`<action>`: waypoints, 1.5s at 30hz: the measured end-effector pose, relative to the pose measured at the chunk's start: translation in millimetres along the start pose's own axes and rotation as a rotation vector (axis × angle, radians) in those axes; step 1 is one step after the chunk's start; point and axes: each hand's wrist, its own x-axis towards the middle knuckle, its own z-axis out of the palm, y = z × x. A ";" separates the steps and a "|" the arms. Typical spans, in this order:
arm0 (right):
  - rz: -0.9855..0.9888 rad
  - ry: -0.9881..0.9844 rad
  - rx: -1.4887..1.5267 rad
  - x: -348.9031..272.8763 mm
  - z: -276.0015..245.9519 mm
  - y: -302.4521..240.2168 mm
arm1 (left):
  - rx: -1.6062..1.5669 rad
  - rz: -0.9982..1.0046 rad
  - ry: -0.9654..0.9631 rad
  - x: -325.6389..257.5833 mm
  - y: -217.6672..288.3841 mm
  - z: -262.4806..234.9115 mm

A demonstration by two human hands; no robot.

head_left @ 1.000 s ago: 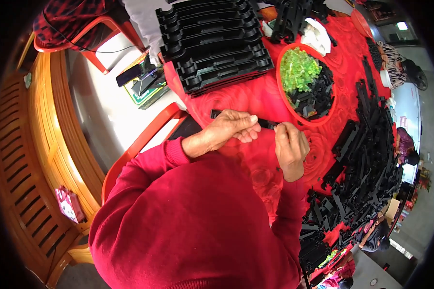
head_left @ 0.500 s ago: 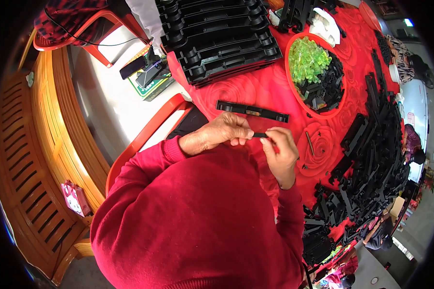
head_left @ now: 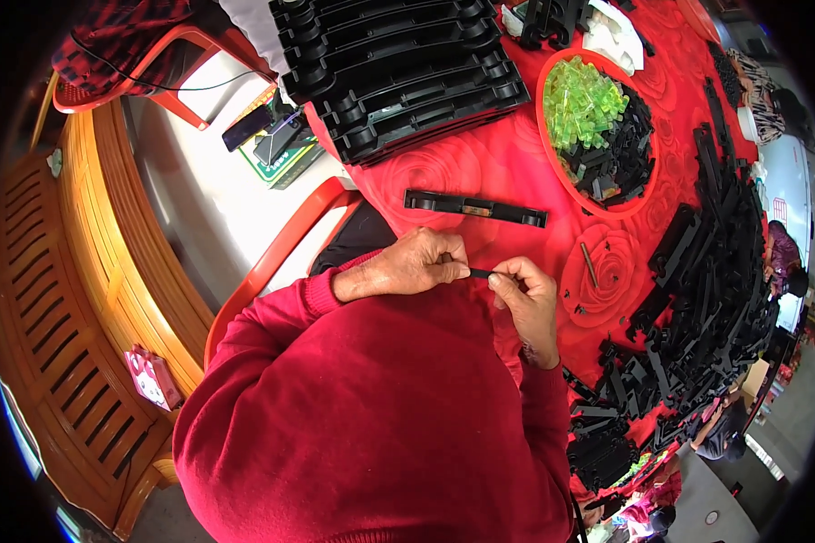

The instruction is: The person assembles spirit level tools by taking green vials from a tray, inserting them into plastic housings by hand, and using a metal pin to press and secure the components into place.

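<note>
My left hand point(head_left: 423, 261) and my right hand point(head_left: 527, 303) pinch the two ends of a small black plastic strip point(head_left: 481, 273) between thumb and fingers, close to my body. Just beyond them, a long black plastic holder point(head_left: 476, 207) with rounded ends and a small brownish piece at its middle lies on the red tablecloth point(head_left: 507, 242). To the right of my right hand, a thin brown stick point(head_left: 589, 266) rests on the cloth.
A red basin point(head_left: 599, 209) of yellow-green clear pieces point(head_left: 581, 101) and small black parts stands at the far right. Stacked black trays point(head_left: 407, 86) rise at the back. Loose black strips point(head_left: 697, 317) heap along the right. A red chair point(head_left: 276, 253) is at my left.
Both hands, still pinching the black strip, have shifted slightly down, toward my body. The long holder lies as before, the view having tilted a little.
</note>
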 end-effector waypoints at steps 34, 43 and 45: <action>-0.066 0.082 -0.242 86.6 -7.2 -2.0 | 0.602 0.576 0.561 2.8 -43.1 -38.6; -0.063 0.072 -0.522 87.7 0.4 -13.2 | 0.612 0.549 0.551 1.1 -41.4 -39.6; -0.099 0.102 -0.519 88.6 -0.2 -8.5 | 0.651 0.558 0.542 1.3 -39.3 -40.2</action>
